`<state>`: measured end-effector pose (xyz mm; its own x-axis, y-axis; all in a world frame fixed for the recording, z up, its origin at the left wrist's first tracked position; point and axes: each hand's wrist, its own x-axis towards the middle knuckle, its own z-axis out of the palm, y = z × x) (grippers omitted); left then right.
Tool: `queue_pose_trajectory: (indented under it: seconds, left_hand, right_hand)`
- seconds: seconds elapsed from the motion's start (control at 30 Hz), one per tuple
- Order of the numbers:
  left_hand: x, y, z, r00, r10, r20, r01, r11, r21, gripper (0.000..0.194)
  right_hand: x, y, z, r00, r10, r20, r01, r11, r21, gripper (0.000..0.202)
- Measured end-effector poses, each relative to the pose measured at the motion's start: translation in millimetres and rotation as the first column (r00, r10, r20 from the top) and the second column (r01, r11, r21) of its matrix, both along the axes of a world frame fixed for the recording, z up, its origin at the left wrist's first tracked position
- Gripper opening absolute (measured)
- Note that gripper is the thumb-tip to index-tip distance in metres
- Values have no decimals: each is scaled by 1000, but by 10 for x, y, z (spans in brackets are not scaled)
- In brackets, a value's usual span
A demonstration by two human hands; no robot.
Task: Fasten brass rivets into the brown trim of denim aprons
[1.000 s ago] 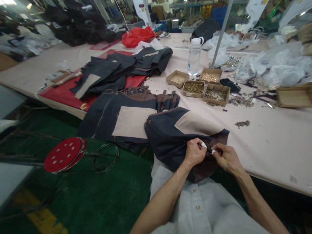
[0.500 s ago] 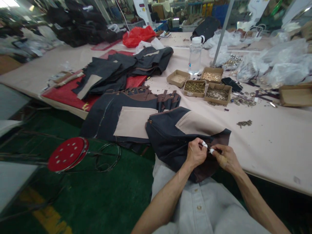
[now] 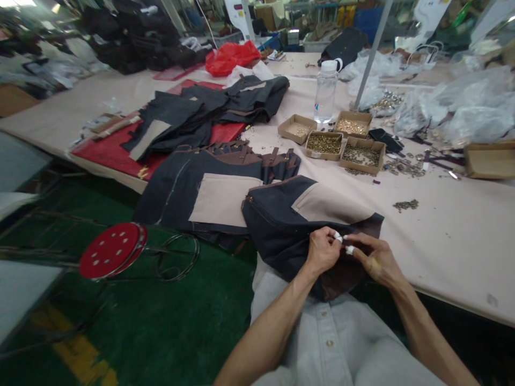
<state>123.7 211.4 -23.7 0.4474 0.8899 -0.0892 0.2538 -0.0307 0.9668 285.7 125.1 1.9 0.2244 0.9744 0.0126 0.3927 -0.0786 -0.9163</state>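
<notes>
A dark fabric panel point(image 3: 277, 225) with a beige patch point(image 3: 325, 203) and brown edging lies over the table's front edge and onto my lap. My left hand point(image 3: 324, 249) pinches the panel near its brown part, with white tape on a fingertip. Just to the right, my right hand point(image 3: 374, 258) has its taped thumb and forefinger parted, close to the left fingertips. Whatever small piece lies between the two hands is too small to make out. A stack of similar panels point(image 3: 169, 187) lies to the left, touching this one.
Small cardboard boxes of metal fittings point(image 3: 362, 155) stand beyond the panel, beside a water bottle point(image 3: 325, 94). Loose fittings point(image 3: 405, 205) lie on the table point(image 3: 450, 246) to the right. A black phone point(image 3: 385, 139) is near the boxes. On the left stands a red stool point(image 3: 112, 251).
The thumb and forefinger of my right hand have parted, and the forefinger has moved up toward the left fingertips. My left hand keeps its pinch. The view has shifted slightly.
</notes>
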Motion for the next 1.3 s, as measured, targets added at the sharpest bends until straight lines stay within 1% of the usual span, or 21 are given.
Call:
queue_pose_trajectory:
  seconds: [0.07, 0.13, 0.27, 0.37, 0.5, 0.67, 0.77, 0.83, 0.9, 1.07, 1.13, 1.2, 1.3]
  left_hand:
    - [-2, 14, -6, 1000, -7, -11, 7, 1000, -2, 15]
    - [-9, 24, -6, 1000, -18, -2, 18, 1000, -17, 14]
    - [-26, 33, 5, 999, -33, 40, 35, 998, -47, 11]
    - [-34, 35, 14, 996, -43, 74, 49, 996, -78, 11]
    - [-44, 39, 36, 992, -63, 110, 76, 990, -118, 13]
    - [-67, 59, 92, 983, -75, 166, 99, 985, -141, 16]
    - [-80, 92, 104, 975, -57, 214, 106, 969, -223, 16]
    - [-86, 118, 84, 971, -39, 235, 107, 954, -281, 13]
    - [-89, 140, 45, 969, -40, 245, 116, 945, -305, 12]
    - [-85, 159, -32, 957, -47, 285, 140, 937, -319, 16]
    - [-70, 156, -29, 956, -30, 292, 131, 934, -333, 17]
    - [-46, 153, -14, 961, 1, 276, 99, 932, -348, 16]
    - [-12, 148, 11, 969, 42, 244, 50, 932, -359, 13]
  right_hand:
    - [0, 37, -16, 999, 6, 32, -8, 999, 54, 23]
    - [-13, 80, -23, 999, 23, 30, -26, 995, 96, 22]
    - [-10, 133, -9, 999, 51, 1, -50, 991, 126, 18]
    - [27, 149, -7, 999, 43, 10, -44, 993, 106, 16]
    - [49, 180, -41, 999, 48, -3, -48, 998, 44, 16]
    - [-11, 237, -60, 999, -48, -21, 47, 999, -28, 20]
    - [-43, 258, -44, 996, -68, -56, 66, 997, -37, 20]
    - [-53, 259, -47, 990, -70, -126, 65, 997, -44, 20]
    - [-58, 252, -70, 980, -66, -190, 56, 997, -56, 22]
    - [-65, 245, -150, 972, -87, -217, 74, 995, -66, 29]
    - [-68, 250, -159, 970, -91, -227, 77, 995, -71, 28]
    - [-70, 256, -149, 972, -87, -219, 78, 996, -51, 26]
    - [-74, 261, -112, 984, -70, -162, 69, 998, -15, 22]
